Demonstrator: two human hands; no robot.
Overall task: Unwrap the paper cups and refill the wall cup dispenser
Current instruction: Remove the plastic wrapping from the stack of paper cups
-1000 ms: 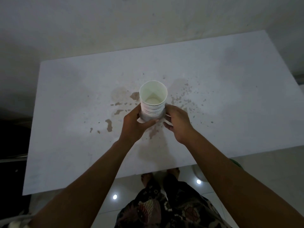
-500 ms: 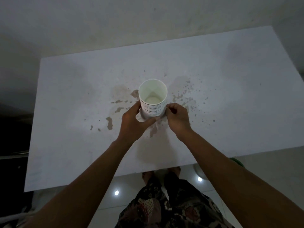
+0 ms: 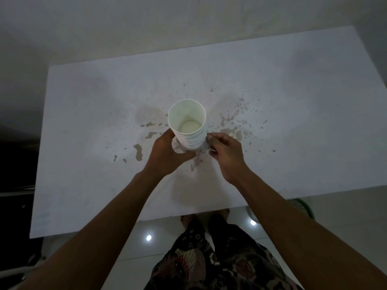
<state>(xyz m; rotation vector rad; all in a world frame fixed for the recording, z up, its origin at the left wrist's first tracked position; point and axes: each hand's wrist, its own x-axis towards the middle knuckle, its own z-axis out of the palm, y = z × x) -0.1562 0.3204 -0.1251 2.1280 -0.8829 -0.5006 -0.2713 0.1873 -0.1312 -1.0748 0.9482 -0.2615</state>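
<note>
A stack of white paper cups [image 3: 187,124] stands upright, mouth up, on the white table [image 3: 83,143]. A thin clear wrapper [image 3: 178,147] is bunched low around the stack's base. My left hand [image 3: 167,155] curls round the lower left of the stack over the wrapper. My right hand [image 3: 225,152] pinches the wrapper's edge at the stack's right side. The wall cup dispenser is out of view.
Brown stains and flecks [image 3: 138,151] mark the table around the cups. The table's near edge [image 3: 188,214] runs just in front of my legs. A green basket [image 3: 303,208] sits on the tiled floor under the table's right side. A pale wall rises behind the table.
The wrapper has slid lower, baring more cup rims. My right hand has shifted slightly out to the right while pinching the wrapper. The left hand stays on the stack.
</note>
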